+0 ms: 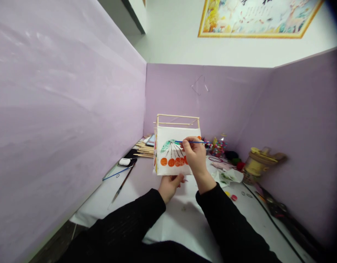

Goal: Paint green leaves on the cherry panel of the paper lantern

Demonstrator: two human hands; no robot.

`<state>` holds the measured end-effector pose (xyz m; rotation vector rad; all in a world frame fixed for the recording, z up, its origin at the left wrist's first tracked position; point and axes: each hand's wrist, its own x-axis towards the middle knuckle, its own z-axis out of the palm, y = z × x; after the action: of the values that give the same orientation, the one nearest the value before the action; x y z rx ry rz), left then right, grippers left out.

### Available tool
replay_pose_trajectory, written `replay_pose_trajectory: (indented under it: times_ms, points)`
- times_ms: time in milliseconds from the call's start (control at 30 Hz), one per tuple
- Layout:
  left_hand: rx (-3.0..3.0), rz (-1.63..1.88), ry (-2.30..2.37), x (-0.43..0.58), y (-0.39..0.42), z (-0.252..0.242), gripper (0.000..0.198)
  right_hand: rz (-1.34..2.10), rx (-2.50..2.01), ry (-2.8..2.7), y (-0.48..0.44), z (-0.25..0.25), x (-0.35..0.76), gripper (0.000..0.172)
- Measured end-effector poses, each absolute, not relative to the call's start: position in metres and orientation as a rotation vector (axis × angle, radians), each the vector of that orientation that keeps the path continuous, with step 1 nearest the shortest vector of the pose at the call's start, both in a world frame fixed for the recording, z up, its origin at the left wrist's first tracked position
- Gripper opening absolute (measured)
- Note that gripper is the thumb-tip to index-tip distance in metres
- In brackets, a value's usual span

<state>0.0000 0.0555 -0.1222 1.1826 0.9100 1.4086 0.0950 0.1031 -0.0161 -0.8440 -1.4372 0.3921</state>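
Note:
A box-shaped frame of thin wooden sticks [177, 116], with white paper [163, 132] on its sides, is held up in front of me. Orange discs and dark lines fanning from a green leafy patch are painted on the near side. My left hand [169, 186] is closed on the frame's bottom edge from below; some of its fingers are hidden. In my right hand [195, 157], fingers pinch a thin blue paintbrush [178, 141]. Its tip points left at the green paint; whether it touches the paper I cannot tell.
A dark-handled brush [126, 179], a blue stick [116, 174] and a white case [125, 162] lie left. Wooden sticks [145, 149] are behind. Rightward are a jar of coloured bits [219, 147], stained tissue [231, 176], a yellow container [256, 162] and scissors [272, 204]. Purple partitions surround the table.

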Motion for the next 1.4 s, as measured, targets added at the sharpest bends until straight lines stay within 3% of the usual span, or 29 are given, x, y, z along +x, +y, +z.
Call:
replay_pose_trajectory:
  times_ms: [333, 600, 933, 1233, 1400]
  points:
    - [1.156, 1.416, 0.933, 0.000, 0.051, -0.112, 0.051, 0.435, -0.841, -1.427, 0.123, -0.017, 0.113, 0.020]
    - [1.173, 1.399, 0.952, 0.000, 0.052, -0.114, 0.052, 0.434, -0.830, -1.469, 0.126, -0.010, 0.127, 0.013]
    - [1.187, 1.397, 0.963, -0.001, 0.054, -0.118, 0.049, 0.217, -0.816, -1.682, 0.108, 0.006, 0.139, 0.013]
    - [1.159, 1.403, 0.978, -0.002, 0.054, -0.119, 0.046, 0.145, -0.666, -1.160, 0.064, 0.024, 0.169, 0.017]
    - [1.123, 1.406, 0.968, 0.000, 0.054, -0.119, 0.051, 0.048, -0.711, -1.114, 0.077, -0.013, 0.230, 0.021]
